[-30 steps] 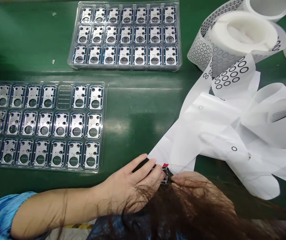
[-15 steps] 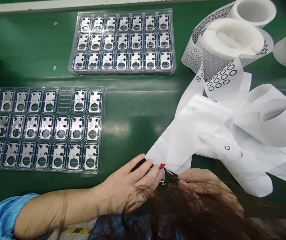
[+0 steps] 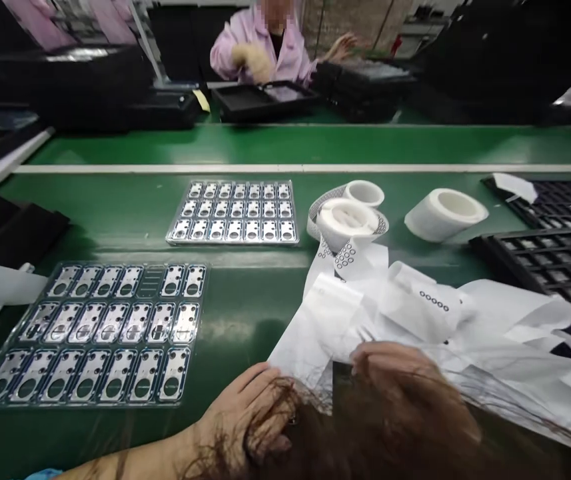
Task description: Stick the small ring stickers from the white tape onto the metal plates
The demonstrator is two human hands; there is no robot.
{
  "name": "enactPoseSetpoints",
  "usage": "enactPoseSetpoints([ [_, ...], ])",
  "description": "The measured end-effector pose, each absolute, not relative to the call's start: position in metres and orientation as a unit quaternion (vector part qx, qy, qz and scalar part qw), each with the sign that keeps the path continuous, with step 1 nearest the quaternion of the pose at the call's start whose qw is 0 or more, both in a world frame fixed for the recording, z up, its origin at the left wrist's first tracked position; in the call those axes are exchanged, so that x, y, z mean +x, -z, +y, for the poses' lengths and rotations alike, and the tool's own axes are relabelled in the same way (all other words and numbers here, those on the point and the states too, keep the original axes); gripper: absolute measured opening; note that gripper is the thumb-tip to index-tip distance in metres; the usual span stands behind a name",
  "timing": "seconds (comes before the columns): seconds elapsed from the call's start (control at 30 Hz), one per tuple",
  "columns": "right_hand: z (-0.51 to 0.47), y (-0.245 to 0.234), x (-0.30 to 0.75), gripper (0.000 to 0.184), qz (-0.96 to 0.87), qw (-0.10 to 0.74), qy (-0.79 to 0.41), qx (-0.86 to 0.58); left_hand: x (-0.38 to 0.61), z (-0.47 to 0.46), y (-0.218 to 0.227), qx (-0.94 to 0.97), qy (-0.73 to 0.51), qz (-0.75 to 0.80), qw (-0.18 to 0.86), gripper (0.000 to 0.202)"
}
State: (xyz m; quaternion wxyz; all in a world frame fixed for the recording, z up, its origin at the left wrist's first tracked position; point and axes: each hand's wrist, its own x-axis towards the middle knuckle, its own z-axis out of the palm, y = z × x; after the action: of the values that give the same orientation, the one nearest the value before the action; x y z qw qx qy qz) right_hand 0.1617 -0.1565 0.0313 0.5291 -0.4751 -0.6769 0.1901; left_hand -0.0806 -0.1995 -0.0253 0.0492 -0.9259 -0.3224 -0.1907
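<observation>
My left hand (image 3: 252, 410) is low in the centre, fingers bent and closed. Loose hair covers its fingertips and hides most of what they hold, a metal plate seen there in the earlier view. My right hand (image 3: 405, 373) is closed on tweezers (image 3: 364, 333), whose thin tips point up and left over white backing strips (image 3: 315, 320). Hair hides its lower part. On the left, a clear tray (image 3: 152, 283) carries rows of silver plates with blue edges, each with one large round hole; one pocket in its back row holds no plate.
A second full tray (image 3: 232, 241) lies behind. Rolls of ring stickers (image 3: 348, 217) and another white roll (image 3: 430, 217) stand at right. Black gridded trays (image 3: 530, 257) are at far right. Across the bench, a person in a pink jacket (image 3: 292, 50) sits behind a black tray (image 3: 245, 103).
My view has tilted up, bringing the far bench and a co-worker into sight. The tweezers now point at the white strips rather than at the plate. The plate is now covered by hair.
</observation>
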Motion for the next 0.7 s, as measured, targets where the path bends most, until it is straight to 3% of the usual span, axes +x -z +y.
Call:
enactPoseSetpoints([
  [0.1, -0.113, -0.044, 0.174, 0.019, -0.671, 0.571, -0.146, -0.450, -0.076, -0.182, 0.023, -0.894, 0.264, -0.359, 0.038, 0.025],
  [0.23, -0.059, -0.036, 0.181, 0.006, -0.633, 0.598, -0.152, -0.468, -0.064, -0.125, 0.006, -0.843, 0.278, -0.442, -0.131, 0.024],
  [0.37, -0.035, -0.013, 0.176, 0.009, -0.701, 0.560, -0.123, -0.425, -0.039, -0.051, -0.010, -0.722, 0.301, -0.576, -0.235, 0.039],
  [0.53, -0.024, 0.018, 0.172, 0.014, -0.769, 0.509, -0.081, -0.380, -0.005, 0.001, 0.001, -0.707, 0.327, -0.563, -0.276, 0.057],
  [0.7, -0.016, 0.031, 0.171, 0.015, -0.775, 0.502, -0.048, -0.381, 0.000, 0.007, 0.013, -0.695, 0.361, -0.532, -0.322, 0.035],
])
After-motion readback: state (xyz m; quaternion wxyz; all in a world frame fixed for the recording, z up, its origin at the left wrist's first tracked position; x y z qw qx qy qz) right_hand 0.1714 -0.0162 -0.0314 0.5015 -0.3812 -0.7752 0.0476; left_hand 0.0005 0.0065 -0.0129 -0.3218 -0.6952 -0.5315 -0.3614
